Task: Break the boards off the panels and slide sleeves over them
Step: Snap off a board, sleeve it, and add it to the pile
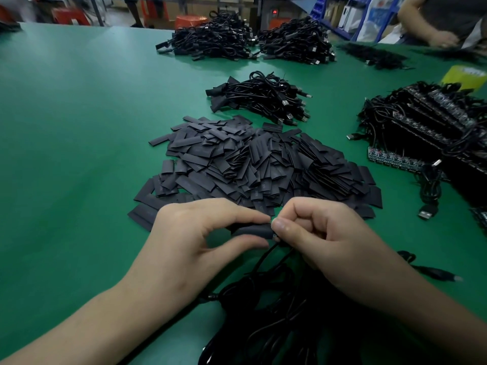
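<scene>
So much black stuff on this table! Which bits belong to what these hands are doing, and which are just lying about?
In the job: left hand, pinching the sleeve; right hand, holding the cable; sleeve pile; board panels; sleeved cables.
Lying about: far cable heaps; yellow roll; another person's arm.

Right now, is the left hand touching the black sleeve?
Touching. The head view shows the left hand pinching the black sleeve between thumb and forefinger.
</scene>
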Available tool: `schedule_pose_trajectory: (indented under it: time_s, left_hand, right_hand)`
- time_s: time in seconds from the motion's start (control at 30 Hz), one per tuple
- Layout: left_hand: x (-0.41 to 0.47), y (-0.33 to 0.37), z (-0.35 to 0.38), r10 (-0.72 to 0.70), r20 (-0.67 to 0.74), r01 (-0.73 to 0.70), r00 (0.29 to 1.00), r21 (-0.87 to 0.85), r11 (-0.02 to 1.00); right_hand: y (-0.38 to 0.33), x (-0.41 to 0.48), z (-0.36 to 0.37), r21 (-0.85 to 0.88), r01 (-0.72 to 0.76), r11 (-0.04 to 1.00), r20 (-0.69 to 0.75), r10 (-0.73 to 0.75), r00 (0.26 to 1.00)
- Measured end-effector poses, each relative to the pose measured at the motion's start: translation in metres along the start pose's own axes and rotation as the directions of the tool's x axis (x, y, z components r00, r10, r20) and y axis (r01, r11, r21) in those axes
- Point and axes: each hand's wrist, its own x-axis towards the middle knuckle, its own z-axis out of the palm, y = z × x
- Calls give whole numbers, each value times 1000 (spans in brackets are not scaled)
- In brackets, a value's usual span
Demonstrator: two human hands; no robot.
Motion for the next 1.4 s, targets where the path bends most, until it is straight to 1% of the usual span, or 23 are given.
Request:
schedule_pose_trajectory:
  time_s: [0.1,0.17,0.23,0.3,0.33,0.5,0.63,0.7,0.77,0.87,0.9,0.93,1.03,1.1,1.17,1.3,1.33,1.4]
  left_hand:
    - [2,-1,1,-40,-19,40,999,-33,999]
    - [2,-3,1,-94,-52,90,994,-81,993]
    - [1,-5,1,-142,-81,129,987,-147,981]
    - [1,-6,0,-156,-97,136,983,-184,974]
    - [1,-5,0,-158,-102,136,982,-194,972]
    - [1,-4,0,-150,-106,126,983,-204,971]
    - [1,-3,0,-80,-76,69,994,-137,988]
    - [1,-3,1,-56,-77,48,995,-111,993]
    - [2,-4,1,-63,-97,51,993,-124,991]
    - [3,-5,1,-71,-146,49,987,-151,987]
    - [3,-5,1,-76,-168,50,983,-153,987]
    - [3,-6,1,-84,-187,55,979,-151,987]
    - [1,-6,3,-104,-236,75,966,-127,989]
    - [1,-5,4,-113,-288,88,951,-100,991]
    - [1,-4,5,-145,-315,102,938,-149,984]
    - [0,-3,7,-272,-318,161,908,-335,928]
    - [-1,-2,7,-299,-311,180,902,-359,916]
    - [-2,0,7,-302,-263,195,916,-366,910]
  right_hand:
    - [0,-1,1,14,41,999,-48,-40,998]
    - [-2,-2,1,-20,113,993,-119,-115,986]
    - [-4,-3,1,-140,206,969,-181,-229,956]
    - [-5,-3,1,-301,275,913,-201,-343,918]
    - [-6,-3,1,-353,295,888,-204,-381,902]
    - [-5,-4,-1,-448,353,822,-218,-483,848]
    - [-4,-5,2,-472,361,804,-196,-495,846]
    - [-4,-5,4,-454,358,816,-199,-485,852]
    - [-5,-5,5,-379,345,858,-223,-447,866]
    - [-7,-5,4,-171,289,942,-262,-326,908]
    - [-7,-5,3,-117,269,956,-255,-290,922]
    - [-8,-5,2,-89,253,963,-239,-268,933]
    - [-8,-6,4,-75,240,968,-214,-251,944]
    - [-9,-6,7,-97,254,962,-248,-271,930]
    - [-9,-6,10,-186,277,943,-292,-322,900]
    - [-11,-7,14,-373,301,878,-332,-429,840]
    - [-12,-7,14,-409,305,860,-333,-452,828]
    - [-12,-8,15,-462,306,832,-337,-484,808]
